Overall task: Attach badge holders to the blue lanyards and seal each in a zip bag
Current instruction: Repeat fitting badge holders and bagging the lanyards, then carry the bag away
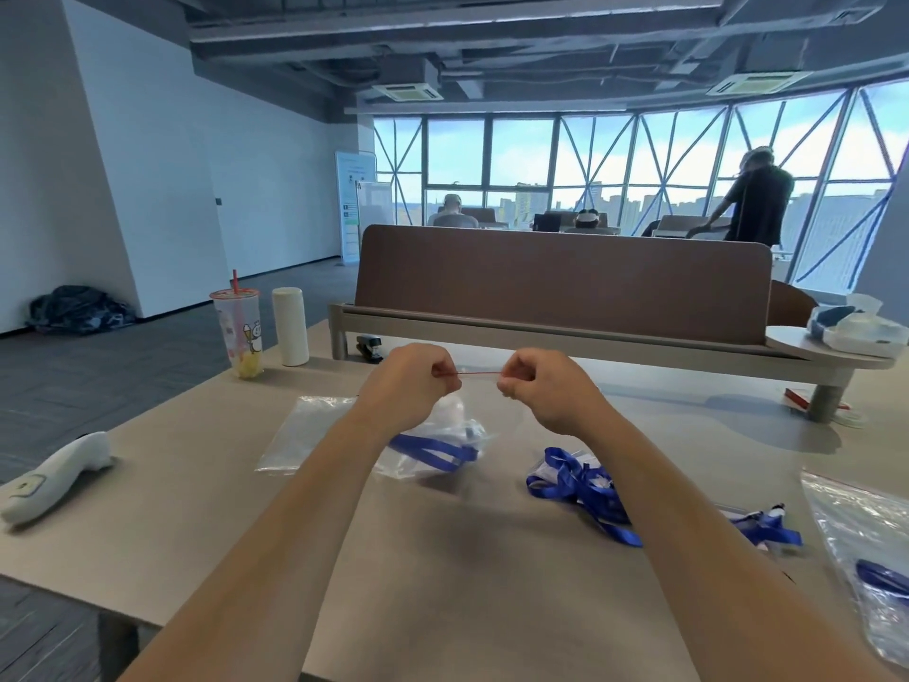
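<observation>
Both hands are raised above the table and hold a clear zip bag (433, 460) by its red zip strip (479, 373). My left hand (418, 381) pinches the strip's left end and my right hand (541, 386) pinches its right end. The bag hangs below them with a blue lanyard (433, 451) and a badge holder inside. An empty zip bag (295, 435) lies flat to the left. A heap of loose blue lanyards with badge holders (585, 489) lies to the right. Another zip bag holding a lanyard (870, 548) lies at the right edge.
On the beige table (467, 558) stand a drink cup with a red straw (238, 332) and a white cylinder (290, 324) at the back left. A white handheld device (54, 472) lies at the left edge. A brown partition (565, 283) and a black stapler (370, 348) stand behind.
</observation>
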`<state>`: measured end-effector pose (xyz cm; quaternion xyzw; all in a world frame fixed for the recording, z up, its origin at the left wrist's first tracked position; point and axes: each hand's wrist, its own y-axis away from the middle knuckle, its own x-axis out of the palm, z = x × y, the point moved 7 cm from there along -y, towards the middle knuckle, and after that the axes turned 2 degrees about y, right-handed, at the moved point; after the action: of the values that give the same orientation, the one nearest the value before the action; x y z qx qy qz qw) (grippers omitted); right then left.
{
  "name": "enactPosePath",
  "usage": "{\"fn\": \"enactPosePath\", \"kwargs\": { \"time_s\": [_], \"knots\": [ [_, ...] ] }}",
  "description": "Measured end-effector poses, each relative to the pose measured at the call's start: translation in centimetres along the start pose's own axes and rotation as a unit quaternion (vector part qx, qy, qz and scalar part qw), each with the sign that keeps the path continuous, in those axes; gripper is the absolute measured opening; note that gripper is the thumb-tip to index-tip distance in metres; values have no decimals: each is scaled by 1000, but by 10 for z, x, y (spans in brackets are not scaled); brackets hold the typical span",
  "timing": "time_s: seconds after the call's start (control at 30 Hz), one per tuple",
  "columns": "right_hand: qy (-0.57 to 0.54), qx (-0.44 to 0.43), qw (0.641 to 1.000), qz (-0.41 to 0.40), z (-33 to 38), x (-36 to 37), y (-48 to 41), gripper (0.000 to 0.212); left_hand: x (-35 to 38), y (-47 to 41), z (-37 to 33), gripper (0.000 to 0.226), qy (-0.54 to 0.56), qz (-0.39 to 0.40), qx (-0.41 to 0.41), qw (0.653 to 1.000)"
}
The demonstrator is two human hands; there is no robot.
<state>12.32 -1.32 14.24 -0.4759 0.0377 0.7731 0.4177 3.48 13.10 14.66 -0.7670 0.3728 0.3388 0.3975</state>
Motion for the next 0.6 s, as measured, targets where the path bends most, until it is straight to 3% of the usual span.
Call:
{"fn": "enactPosePath", "kwargs": {
  "time_s": [0.17, 0.43, 0.6],
  "knots": [
    [-82, 8, 996, -29, 7, -2, 1, 7, -11, 0, 5, 12, 28, -13, -22, 999],
    [-39, 28, 996, -81, 3, -20, -1, 11, -37, 16, 35, 14, 20, -23, -77, 997],
    [-101, 62, 988, -94, -3, -25, -1, 12, -52, 23, 47, 9, 81, -47, -84, 992]
  ]
}}
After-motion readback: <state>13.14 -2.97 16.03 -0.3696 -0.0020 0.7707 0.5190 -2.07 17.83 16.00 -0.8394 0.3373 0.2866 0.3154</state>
